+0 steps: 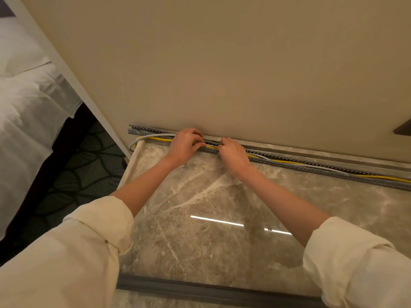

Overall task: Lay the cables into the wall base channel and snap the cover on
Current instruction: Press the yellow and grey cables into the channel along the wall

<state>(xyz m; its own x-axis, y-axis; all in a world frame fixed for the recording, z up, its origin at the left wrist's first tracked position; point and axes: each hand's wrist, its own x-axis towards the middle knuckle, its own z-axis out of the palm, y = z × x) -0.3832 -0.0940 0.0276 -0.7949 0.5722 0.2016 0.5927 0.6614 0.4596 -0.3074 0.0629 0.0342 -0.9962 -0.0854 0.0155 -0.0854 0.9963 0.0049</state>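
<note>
A grey slotted base channel (311, 166) runs along the foot of the beige wall, from the wall corner out past the right edge. A yellow cable (287, 162) and a pale grey cable (153, 136) lie along it; the grey one loops out at the left end. My left hand (185, 144) and my right hand (232, 153) rest side by side on the channel, fingers curled down onto the cables. Whether they pinch the cables is hidden by the fingers. A long grey cover strip (200, 290) lies on the floor close to me.
The polished marble floor (211, 207) spreads between me and the wall. A bed with white linen (26, 112) and patterned dark carpet (84, 172) sit to the left, past the wall corner. A dark fixture (403, 130) juts from the wall at right.
</note>
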